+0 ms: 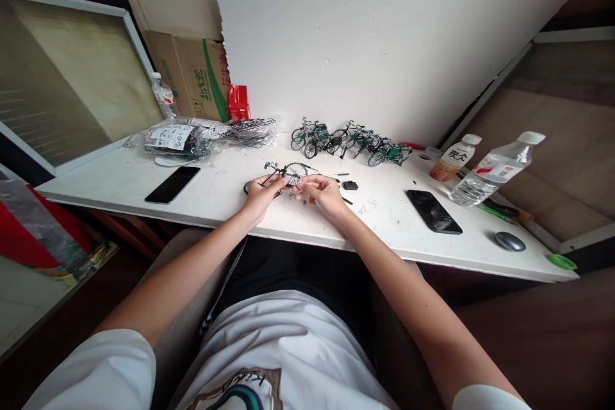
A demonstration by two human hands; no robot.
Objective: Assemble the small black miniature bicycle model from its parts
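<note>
A small black model bicycle (295,173) is held just above the white table, one spoked wheel upright between my hands and another wheel partly hidden behind my left fingers. My left hand (262,195) is closed on its frame, thumb near the wheel. On the other side, my right hand (323,193) has thumb and fingertips pinched together beside the wheel; what they hold, if anything, is too small to tell. Right of that hand lie a small black block (350,185) and thin black parts.
Several green and black model bicycles (355,138) stand at the back of the table (230,205). Bagged parts (175,139) and a phone (173,184) lie left; another phone (435,211), bottles (500,170) and a mouse (510,241) are right.
</note>
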